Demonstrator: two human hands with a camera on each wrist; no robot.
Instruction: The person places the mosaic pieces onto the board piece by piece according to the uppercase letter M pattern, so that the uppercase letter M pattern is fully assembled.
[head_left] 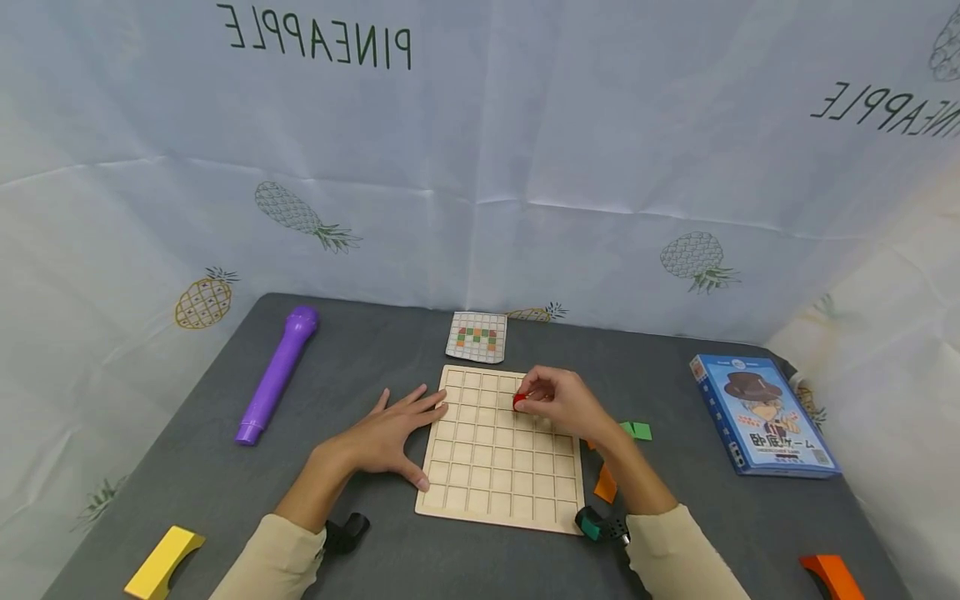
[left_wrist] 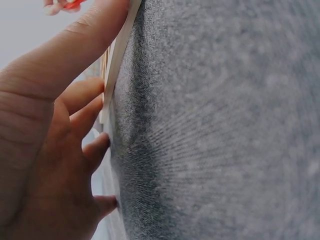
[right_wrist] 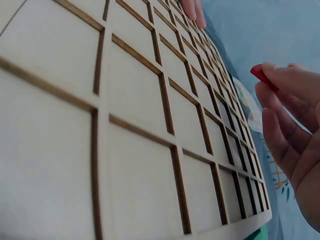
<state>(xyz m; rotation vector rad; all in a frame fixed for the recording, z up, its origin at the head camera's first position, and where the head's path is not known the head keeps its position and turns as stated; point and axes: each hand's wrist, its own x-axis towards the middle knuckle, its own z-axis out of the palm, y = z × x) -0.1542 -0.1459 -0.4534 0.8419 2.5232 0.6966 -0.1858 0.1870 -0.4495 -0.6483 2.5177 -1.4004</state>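
A square wooden board (head_left: pixel 480 458) with a grid of recessed cells lies on the dark grey table. Along its left edge rests my left hand (head_left: pixel 382 437), fingers spread, with thumb and fingertips touching the rim. My right hand (head_left: pixel 562 402) pinches a small red piece (right_wrist: pixel 263 76) between thumb and fingers, held above the far right part of the board. No pieces show in the board's visible cells; my right hand covers a few of them in the head view. Just beyond the far edge is a pattern card (head_left: pixel 477 337) with red, green and orange squares.
Green pieces (head_left: pixel 640 431) and orange pieces (head_left: pixel 606 483) lie right of the board, partly behind my right forearm. A blue box (head_left: pixel 776 417) is farther right. A purple microphone-shaped tube (head_left: pixel 277 375) and a yellow arch block (head_left: pixel 165 562) are left; an orange arch block (head_left: pixel 836 575) sits near right.
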